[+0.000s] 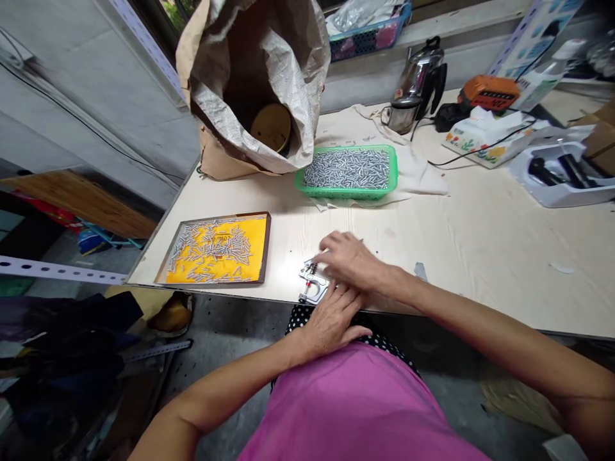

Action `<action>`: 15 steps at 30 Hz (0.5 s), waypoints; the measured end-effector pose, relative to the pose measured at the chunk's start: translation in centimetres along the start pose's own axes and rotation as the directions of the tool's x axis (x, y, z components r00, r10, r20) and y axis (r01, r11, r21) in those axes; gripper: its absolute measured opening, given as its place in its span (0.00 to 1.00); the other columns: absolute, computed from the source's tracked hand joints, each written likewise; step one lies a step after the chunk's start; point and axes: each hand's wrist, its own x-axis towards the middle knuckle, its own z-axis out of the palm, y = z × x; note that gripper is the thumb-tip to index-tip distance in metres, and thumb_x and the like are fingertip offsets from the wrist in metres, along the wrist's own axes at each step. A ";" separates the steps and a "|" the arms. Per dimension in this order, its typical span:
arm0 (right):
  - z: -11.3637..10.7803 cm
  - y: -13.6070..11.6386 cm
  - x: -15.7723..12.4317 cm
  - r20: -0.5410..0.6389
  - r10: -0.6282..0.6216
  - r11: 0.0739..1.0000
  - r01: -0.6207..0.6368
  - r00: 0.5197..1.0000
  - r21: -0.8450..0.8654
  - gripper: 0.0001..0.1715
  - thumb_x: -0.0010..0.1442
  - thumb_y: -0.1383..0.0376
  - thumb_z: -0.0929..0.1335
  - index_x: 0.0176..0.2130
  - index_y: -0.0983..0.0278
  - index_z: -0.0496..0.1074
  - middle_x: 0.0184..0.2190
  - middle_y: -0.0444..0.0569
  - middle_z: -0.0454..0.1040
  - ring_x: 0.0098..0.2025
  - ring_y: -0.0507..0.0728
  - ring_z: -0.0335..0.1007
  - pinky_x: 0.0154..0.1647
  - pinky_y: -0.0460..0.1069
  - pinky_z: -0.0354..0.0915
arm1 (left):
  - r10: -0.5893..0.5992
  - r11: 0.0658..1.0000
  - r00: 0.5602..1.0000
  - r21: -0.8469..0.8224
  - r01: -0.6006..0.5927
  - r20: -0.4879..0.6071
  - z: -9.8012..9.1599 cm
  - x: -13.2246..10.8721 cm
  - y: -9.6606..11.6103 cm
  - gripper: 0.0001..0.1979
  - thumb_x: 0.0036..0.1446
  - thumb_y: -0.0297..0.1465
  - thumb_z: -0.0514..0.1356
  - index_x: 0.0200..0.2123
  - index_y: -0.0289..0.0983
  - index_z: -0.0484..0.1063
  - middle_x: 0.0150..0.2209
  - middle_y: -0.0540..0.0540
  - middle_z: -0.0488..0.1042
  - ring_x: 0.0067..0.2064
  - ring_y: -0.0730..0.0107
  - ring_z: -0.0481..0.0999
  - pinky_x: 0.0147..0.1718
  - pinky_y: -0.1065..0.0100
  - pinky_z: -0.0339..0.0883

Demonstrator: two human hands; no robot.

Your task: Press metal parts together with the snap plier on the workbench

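A small metal clamp-like tool (312, 286) is fixed at the near edge of the pale wooden table (480, 256). My right hand (350, 259) rests palm down just over and to the right of it, fingers bent toward the tool's top. Below it, my left hand (331, 320) sits at the table edge, its fingers curled up against the tool's right side. What the fingertips hold is hidden. A yellow tray (259, 243) with several small metal pins lies to the left. A green basket (391, 168) heaped with the same pins stands behind.
A large crumpled paper sack (250, 70) with a round tin inside stands at the back left. A white cloth (423, 169), a steel kettle (416, 83), an orange device (487, 93), a tissue pack (480, 131) and a white box (557, 173) fill the back right. Floor clutter lies left.
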 end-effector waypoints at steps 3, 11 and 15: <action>0.8 -3.1 1.3 0.070 -0.268 0.963 0.265 0.961 0.045 0.06 0.63 0.65 0.68 0.39 0.58 0.78 0.41 0.51 0.72 0.47 0.61 0.59 0.40 0.53 0.53 | 0.069 0.997 0.997 -0.039 -0.071 -0.047 -1.1 -1.4 0.6 0.22 0.65 0.41 0.55 0.56 0.34 0.68 0.54 0.36 0.73 0.57 0.56 0.71 0.57 0.57 0.65; 4.6 -3.9 2.6 -0.023 -0.392 0.909 0.391 0.920 0.143 0.08 0.65 0.69 0.64 0.35 0.65 0.72 0.35 0.51 0.72 0.40 0.58 0.61 0.39 0.53 0.55 | -0.374 0.855 0.796 0.157 0.495 -0.476 -10.0 -7.8 -5.7 0.12 0.67 0.31 0.52 0.39 0.37 0.75 0.36 0.43 0.77 0.39 0.63 0.73 0.42 0.62 0.68; 5.7 -3.6 2.9 -0.192 -0.275 0.866 0.330 0.942 0.375 0.11 0.69 0.66 0.59 0.38 0.65 0.69 0.36 0.51 0.72 0.38 0.57 0.63 0.41 0.52 0.59 | -0.672 0.596 0.623 0.206 0.776 -0.401 -13.2 -9.0 -11.2 0.09 0.64 0.31 0.56 0.38 0.37 0.76 0.38 0.42 0.77 0.45 0.60 0.72 0.46 0.62 0.65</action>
